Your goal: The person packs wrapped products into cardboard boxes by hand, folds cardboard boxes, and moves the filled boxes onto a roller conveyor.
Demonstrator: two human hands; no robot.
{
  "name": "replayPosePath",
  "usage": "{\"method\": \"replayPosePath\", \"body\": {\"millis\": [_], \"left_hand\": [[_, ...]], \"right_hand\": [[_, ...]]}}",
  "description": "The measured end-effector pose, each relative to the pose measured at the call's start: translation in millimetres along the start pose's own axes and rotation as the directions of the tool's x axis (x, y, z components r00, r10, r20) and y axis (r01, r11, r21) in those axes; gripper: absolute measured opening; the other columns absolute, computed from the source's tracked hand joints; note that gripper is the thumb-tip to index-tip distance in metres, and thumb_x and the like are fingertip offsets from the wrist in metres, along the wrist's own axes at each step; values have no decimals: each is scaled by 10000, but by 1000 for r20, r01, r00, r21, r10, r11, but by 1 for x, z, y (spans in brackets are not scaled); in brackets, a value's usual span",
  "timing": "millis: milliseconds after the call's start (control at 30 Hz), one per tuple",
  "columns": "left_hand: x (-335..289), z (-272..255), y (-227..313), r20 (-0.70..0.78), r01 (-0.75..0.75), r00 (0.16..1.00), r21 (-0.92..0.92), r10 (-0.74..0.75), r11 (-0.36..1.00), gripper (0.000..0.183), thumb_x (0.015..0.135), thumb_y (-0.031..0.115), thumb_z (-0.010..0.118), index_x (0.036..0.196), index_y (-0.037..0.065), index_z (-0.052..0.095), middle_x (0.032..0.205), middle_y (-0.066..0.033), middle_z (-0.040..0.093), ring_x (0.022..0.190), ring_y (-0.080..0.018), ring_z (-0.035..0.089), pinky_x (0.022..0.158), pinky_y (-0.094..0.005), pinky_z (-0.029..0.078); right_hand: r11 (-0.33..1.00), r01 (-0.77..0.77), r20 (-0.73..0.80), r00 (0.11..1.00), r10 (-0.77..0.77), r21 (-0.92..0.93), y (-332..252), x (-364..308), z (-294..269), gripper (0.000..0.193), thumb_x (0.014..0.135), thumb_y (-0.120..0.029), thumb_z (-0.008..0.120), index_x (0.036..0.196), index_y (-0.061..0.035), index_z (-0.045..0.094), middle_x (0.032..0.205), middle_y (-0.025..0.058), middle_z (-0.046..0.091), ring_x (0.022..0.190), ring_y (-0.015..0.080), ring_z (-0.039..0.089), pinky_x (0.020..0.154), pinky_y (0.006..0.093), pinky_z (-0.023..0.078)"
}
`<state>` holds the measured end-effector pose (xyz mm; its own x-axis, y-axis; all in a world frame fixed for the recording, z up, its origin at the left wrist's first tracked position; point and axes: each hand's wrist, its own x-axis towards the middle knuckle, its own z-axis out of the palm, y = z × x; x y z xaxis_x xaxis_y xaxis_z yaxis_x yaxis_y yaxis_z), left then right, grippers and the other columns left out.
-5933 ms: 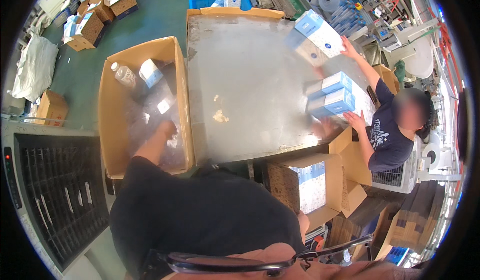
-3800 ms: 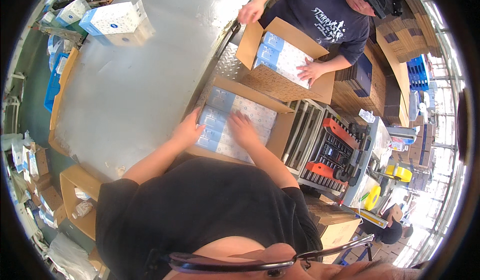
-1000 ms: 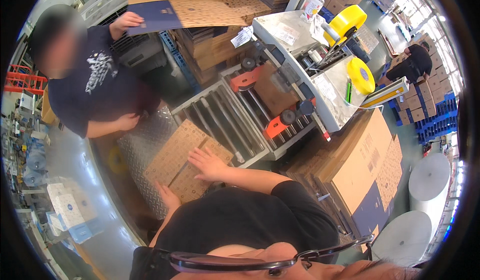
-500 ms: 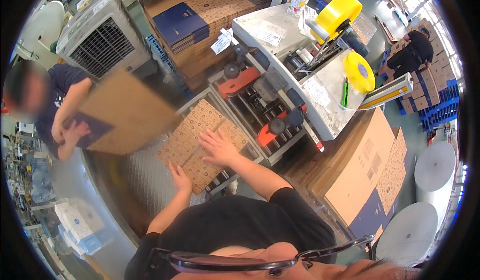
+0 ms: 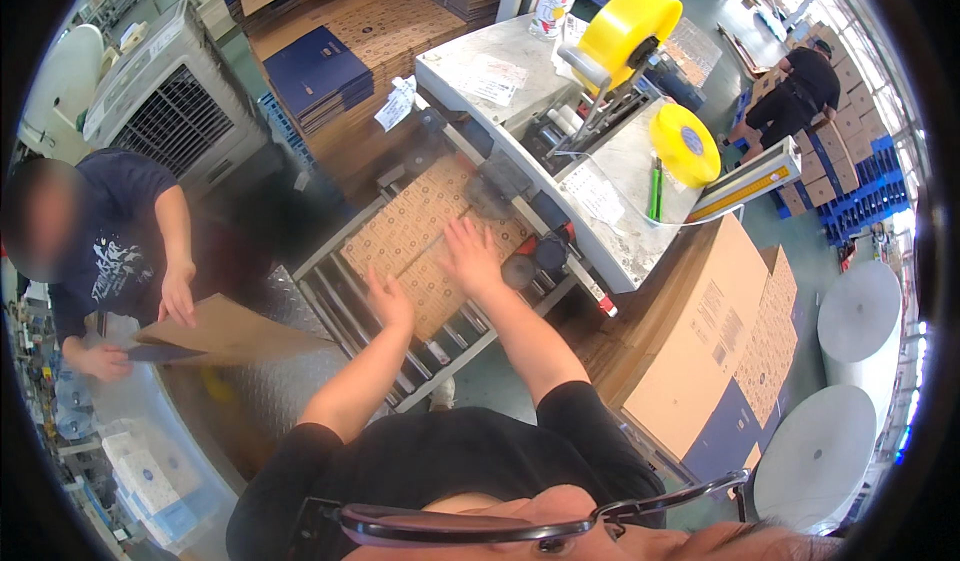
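Observation:
A patterned brown cardboard box, its top flaps meeting in a seam, lies on a roller conveyor. Its far end is at the carton taping machine. On the near left part of the top rests my left hand, fingers stretched out, slightly blurred. My right hand lies flat with spread fingers on the top, right of the seam. Neither hand grips anything. At the left a co-worker's hands hold a folded brown cardboard sheet with a dark blue part.
Beyond the conveyor stands a grey machine table with a yellow tape roll, a green cutter and a bottle. Flat carton stacks stand at my right. An air cooler is at the far left.
The box has moved away from me into the taping machine, with both my hands on it. The co-worker's cardboard has come down and folded narrower. My view has shifted slightly.

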<state>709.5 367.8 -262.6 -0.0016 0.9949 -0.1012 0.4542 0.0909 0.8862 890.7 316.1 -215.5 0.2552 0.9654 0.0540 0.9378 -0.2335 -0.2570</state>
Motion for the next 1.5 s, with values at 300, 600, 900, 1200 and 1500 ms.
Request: {"method": "replayPosePath", "body": {"millis": [300,600,900,1200,1500], "left_hand": [[1,-22,30,709,249,702,-155,-68,956,632,983,292,547,1506,77,265,1346,-149,529,1098,-233,579,935,-332,460],[-90,-178,-216,752,281,528,285,-396,916,407,919,297,623,1144,-41,634,804,-85,676,707,-152,621,648,-308,495],[-95,-282,-214,715,-16,693,144,-93,989,429,895,265,659,1199,-31,598,1042,-174,683,914,-222,659,820,-343,514],[-130,-359,-124,749,-93,653,-69,113,993,378,901,234,655,1197,2,618,1026,-159,687,939,-191,641,822,-311,498],[-180,-436,-54,692,-214,526,-455,494,865,624,849,123,706,1395,11,425,1332,-153,522,1230,-238,510,1052,-353,387]], "right_hand": [[952,-248,-260,922,288,178,-17,-222,-78,856,726,-245,787,1439,-73,344,1501,176,335,1421,418,246,1144,586,186],[502,-835,-304,550,778,-228,33,-406,-179,937,641,-296,847,1427,-95,378,1492,159,365,1397,341,330,1127,540,261],[586,-773,-501,617,607,-242,-19,-470,-171,631,637,-119,806,1226,-139,578,1306,74,586,1224,253,542,1017,414,389],[575,-784,-306,621,722,-233,-77,-506,-189,431,666,-185,791,1075,-183,652,1112,34,645,1062,251,599,924,413,444],[830,-398,-794,602,-85,-391,-215,-474,-286,175,687,-56,621,828,-151,664,830,24,663,812,224,634,682,361,494]]}}
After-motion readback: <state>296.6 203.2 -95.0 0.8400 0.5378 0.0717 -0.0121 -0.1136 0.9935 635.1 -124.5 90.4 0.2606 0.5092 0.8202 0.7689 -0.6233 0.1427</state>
